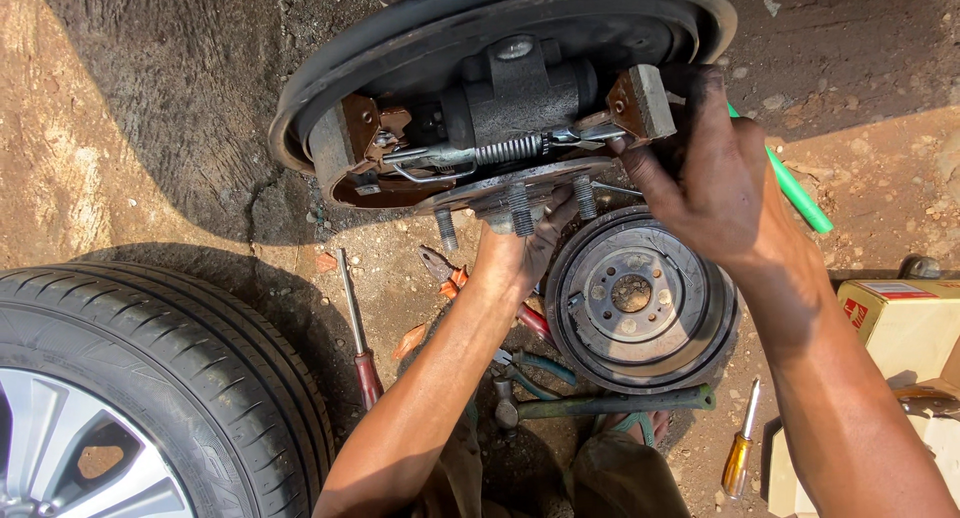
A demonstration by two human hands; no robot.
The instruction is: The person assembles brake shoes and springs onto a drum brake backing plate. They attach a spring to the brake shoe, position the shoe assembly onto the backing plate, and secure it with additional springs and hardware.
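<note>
Overhead, the open drum-brake assembly (500, 108) is the landmark. Right hand (715, 173) sits at its right edge, fingers closed around the end of the right brake shoe (640, 103); a green-handled tool (795, 193) pokes out behind that hand. Left hand (520, 248) is just below the hub, fingers curled up under the wheel studs (520, 210). Return spring (510, 150) runs left-right between the shoes, directly left of the right hand, which is nearer its hooked end. Below the assembly: removed brake drum (640, 298), hammer (600, 406), screwdrivers. Lower left: tyre (150, 378).
</note>
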